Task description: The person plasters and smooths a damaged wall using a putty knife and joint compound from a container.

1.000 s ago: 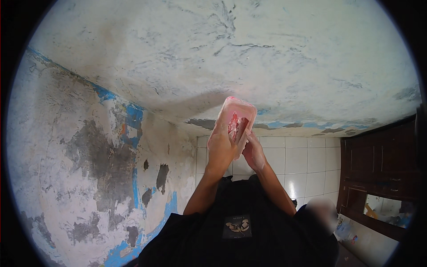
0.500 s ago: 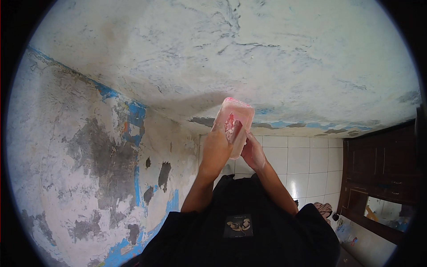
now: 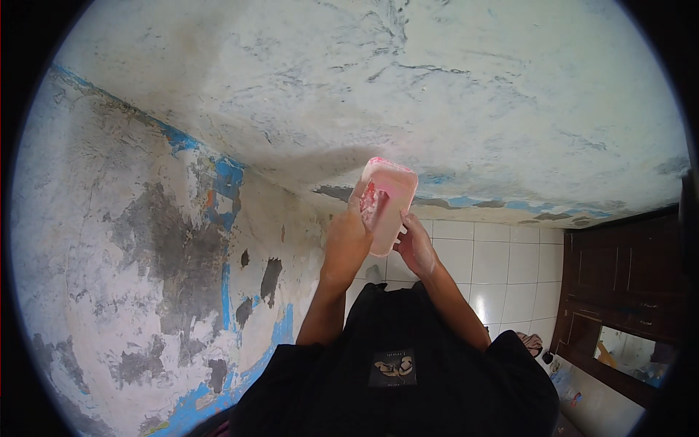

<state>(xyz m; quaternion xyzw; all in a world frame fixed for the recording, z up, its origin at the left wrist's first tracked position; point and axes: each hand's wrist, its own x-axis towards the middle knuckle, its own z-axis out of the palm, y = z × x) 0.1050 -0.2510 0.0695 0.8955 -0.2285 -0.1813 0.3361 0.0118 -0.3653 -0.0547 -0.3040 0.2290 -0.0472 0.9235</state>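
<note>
In front of the wall I hold up a pink, round-cornered rectangular tray (image 3: pixel 399 178), shallow and smeared with white paste. At its left side my left hand (image 3: pixel 348 237) is closed around a red piece (image 3: pixel 369 204) crusted with white; its exact kind is hidden by the fingers and paste. My right hand (image 3: pixel 416 247) grips the tray's lower right edge, thumb on the near side and whitened fingertips curling at the rim. The tray's underside is out of sight.
A patchy whitish wall (image 3: pixel 466 109) rises ahead, with a peeling grey and blue wall (image 3: pixel 175 255) to the left. White floor tiles (image 3: pixel 491 262) lie below. At right stands a dark wooden cabinet (image 3: pixel 619 255), with a crumpled cloth (image 3: pixel 530 342) nearby.
My left hand and the red piece have shifted slightly left across the tray, uncovering more of its inside. The right hand stays at the lower right edge, with only a slight change of grip.
</note>
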